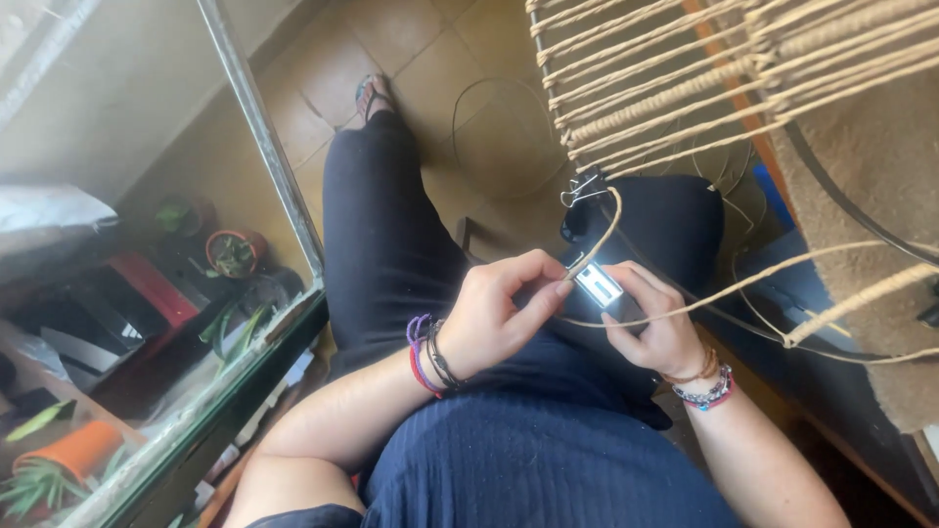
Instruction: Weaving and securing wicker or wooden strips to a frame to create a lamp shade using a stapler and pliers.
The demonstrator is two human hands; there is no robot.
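Note:
I sit with my lap below the camera. My left hand (504, 313) pinches a tan cord (603, 232) between thumb and fingers. That cord rises toward a metal clip (579, 190) below a woven cord panel (685, 78). My right hand (657, 318) holds a small shiny rectangular object (598, 285), possibly a lighter, right beside the cord's end. More cord strands (782, 279) run from my hands out to the right. Both wrists wear bead bracelets.
A glass pane with a metal frame (264, 147) stands at my left; potted plants (233, 252) show beyond it. A thin wire hoop (499, 137) lies on the tiled floor. A dark curved frame with rough tan fabric (880, 196) fills the right side.

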